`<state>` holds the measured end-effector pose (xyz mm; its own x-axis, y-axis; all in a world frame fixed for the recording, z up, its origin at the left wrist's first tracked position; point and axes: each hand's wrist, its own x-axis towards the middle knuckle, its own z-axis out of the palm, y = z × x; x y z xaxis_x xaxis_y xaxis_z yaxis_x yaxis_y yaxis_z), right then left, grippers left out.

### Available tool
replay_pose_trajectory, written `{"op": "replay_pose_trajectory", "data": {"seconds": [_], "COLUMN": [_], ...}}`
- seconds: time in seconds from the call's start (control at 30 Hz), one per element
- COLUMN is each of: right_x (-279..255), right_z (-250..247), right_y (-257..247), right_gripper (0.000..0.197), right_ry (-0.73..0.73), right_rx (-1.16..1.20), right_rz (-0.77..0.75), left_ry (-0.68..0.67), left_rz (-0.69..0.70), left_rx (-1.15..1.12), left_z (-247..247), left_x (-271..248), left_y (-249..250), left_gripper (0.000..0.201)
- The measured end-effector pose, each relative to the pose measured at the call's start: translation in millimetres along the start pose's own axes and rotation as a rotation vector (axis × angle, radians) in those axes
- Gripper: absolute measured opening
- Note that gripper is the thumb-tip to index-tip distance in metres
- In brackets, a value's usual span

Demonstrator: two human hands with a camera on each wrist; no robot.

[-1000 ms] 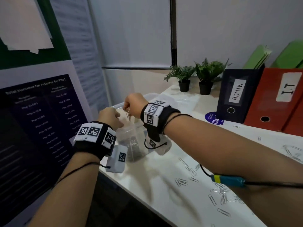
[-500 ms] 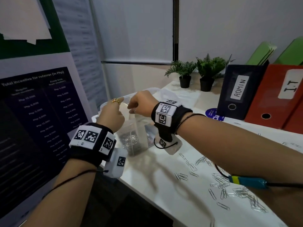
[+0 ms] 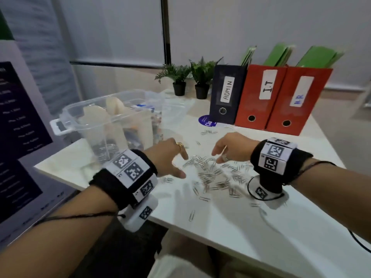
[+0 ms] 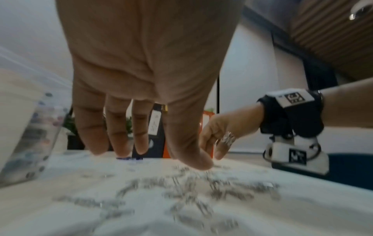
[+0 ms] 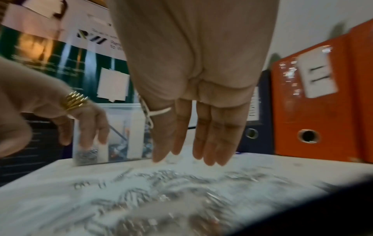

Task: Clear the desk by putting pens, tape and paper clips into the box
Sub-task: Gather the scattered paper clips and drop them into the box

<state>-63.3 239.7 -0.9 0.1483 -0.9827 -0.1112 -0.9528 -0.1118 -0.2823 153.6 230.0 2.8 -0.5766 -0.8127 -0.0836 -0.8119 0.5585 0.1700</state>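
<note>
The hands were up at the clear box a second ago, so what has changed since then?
Both hands have come away from the box and down toward the loose paper clips on the desk. The left hand and the right hand now hover open over the pile, holding nothing. The box, binders and potted plants look unmoved; the camera itself has shifted.

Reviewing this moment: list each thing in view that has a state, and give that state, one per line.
left hand: open, empty, fingers pointing down over the pile
right hand: open, empty, fingers pointing down over the pile
paper clips: loose, scattered on the desk
box: lid off, upright, partly filled
binders: closed, standing upright
potted plants: upright
</note>
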Motion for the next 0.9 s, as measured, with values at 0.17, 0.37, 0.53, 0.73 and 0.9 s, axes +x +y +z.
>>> {"op": "replay_pose_trajectory", "data": {"seconds": [0.17, 0.37, 0.53, 0.73, 0.9], "right_x": [-46.8, -63.1, -56.8, -44.7, -43.6], "right_z": [14.2, 34.9, 41.9, 39.4, 14.2], "right_y": [65.1, 86.1, 87.8, 81.5, 107.6], "right_gripper": [0.038, 0.03, 0.025, 0.022, 0.027], "right_ry": [-0.167, -0.198, -0.125, 0.077, 0.143], "right_rx": [-0.072, -0.135, -0.05, 0.058, -0.045], "right_rz": [0.113, 0.086, 0.084, 0.099, 0.281], "left_ry": [-0.254, -0.263, -0.096, 0.012, -0.052], "left_rz": [0.063, 0.057, -0.023, -0.038, -0.063], "left_rx": [0.007, 0.029, 0.108, 0.136, 0.268], "left_z": [39.1, 66.2, 70.2, 66.5, 49.8], "left_x": [6.5, 13.4, 28.0, 53.5, 67.8], "left_y": [25.2, 31.9, 33.2, 52.3, 52.7], "left_gripper": [0.035, 0.039, 0.05, 0.037, 0.028]}}
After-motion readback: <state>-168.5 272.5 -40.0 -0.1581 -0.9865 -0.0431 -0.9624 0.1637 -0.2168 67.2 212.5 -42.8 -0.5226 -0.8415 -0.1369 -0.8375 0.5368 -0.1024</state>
